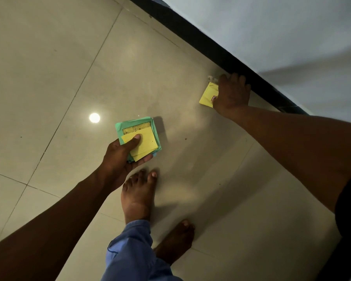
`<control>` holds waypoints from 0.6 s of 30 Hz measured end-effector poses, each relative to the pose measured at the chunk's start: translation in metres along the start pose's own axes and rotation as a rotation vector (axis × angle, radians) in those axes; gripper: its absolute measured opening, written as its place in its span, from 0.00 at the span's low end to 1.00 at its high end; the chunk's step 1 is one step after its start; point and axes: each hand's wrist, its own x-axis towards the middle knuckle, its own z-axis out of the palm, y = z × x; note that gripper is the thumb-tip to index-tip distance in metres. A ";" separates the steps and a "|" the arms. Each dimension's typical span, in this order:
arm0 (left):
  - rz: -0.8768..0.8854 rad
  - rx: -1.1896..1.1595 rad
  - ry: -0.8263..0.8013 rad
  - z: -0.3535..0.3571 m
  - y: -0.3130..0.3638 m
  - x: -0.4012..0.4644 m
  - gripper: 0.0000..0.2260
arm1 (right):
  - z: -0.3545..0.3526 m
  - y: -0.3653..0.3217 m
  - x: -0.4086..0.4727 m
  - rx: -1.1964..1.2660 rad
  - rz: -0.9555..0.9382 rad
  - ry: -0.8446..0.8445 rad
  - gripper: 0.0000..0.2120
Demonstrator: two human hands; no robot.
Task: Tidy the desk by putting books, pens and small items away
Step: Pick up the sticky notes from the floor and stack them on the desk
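Left hand [120,155] fingers clamped on green-and-yellow note stack [139,136], right hand [231,94] fingers spread on yellow pad [208,96]

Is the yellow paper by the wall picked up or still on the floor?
On the floor: yellow paper lies flat on tile, right hand reaching over it.

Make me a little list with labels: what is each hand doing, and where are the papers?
left hand: holds a stack of square green and yellow paper notes, thumb on top
right hand: reaches down onto a yellow paper note on the floor; grip cannot be told
floor note's place: on the beige tiled floor, by the black skirting strip of the wall
feet: bare, on the tiles
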 end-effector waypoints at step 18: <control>0.152 0.139 -0.028 0.070 0.087 -0.149 0.14 | -0.162 -0.031 -0.199 0.874 0.065 -0.198 0.09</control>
